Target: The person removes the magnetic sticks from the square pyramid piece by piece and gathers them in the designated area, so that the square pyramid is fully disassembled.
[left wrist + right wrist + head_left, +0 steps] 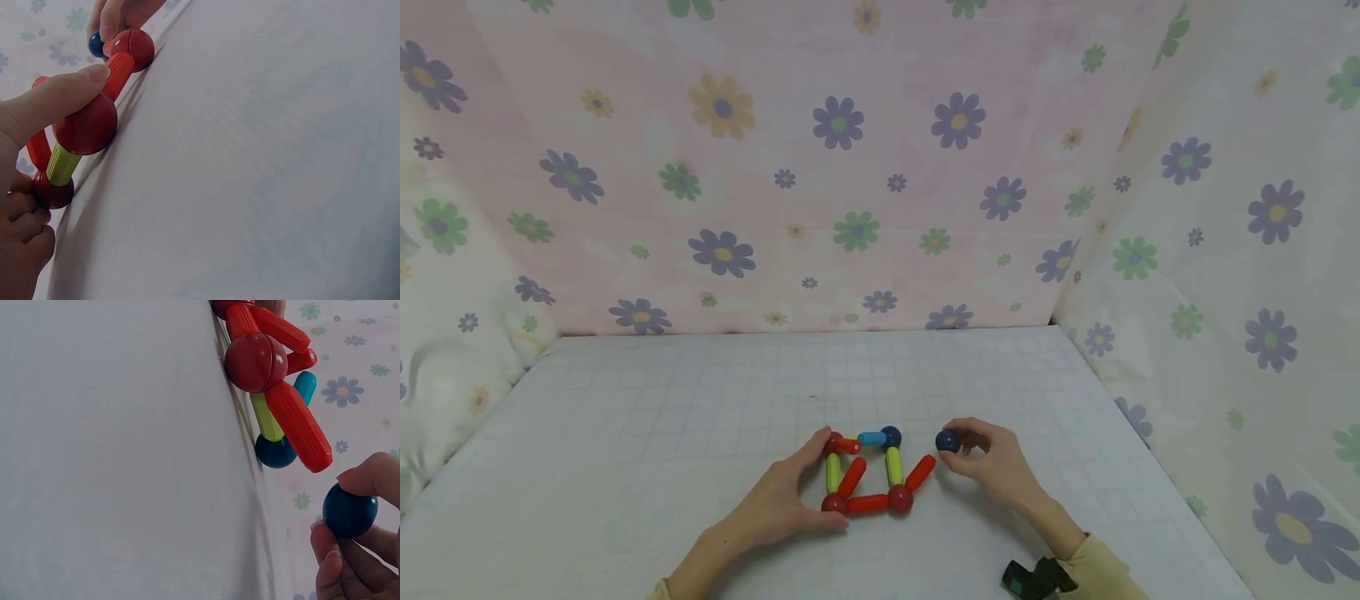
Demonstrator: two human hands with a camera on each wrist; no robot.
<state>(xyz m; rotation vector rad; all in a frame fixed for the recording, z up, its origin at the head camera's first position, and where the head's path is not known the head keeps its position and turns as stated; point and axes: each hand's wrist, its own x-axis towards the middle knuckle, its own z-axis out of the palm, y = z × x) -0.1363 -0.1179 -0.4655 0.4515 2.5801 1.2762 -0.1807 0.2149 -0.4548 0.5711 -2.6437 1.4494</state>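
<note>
A construction-toy frame of balls and rods rests on the table, with red rods [868,503], yellow-green rods [893,466] and a light blue rod [872,438]. My left hand [775,502] grips its left side, thumb on the front left red ball [87,125] and fingers at the rear red ball [54,190]. Between thumb and fingers, my right hand [997,462] pinches a loose dark blue ball [350,511]. That ball is just off the tip of a red rod [300,428], which slants up from the front right red ball [900,499]. Another dark blue ball [275,451] forms the frame's rear right corner.
The white table [662,400] has a faint grid. Flower-patterned cloth [880,167] hangs behind it and along both sides. A dark device [1037,578] sits at the right wrist, by a tan sleeve [1101,570].
</note>
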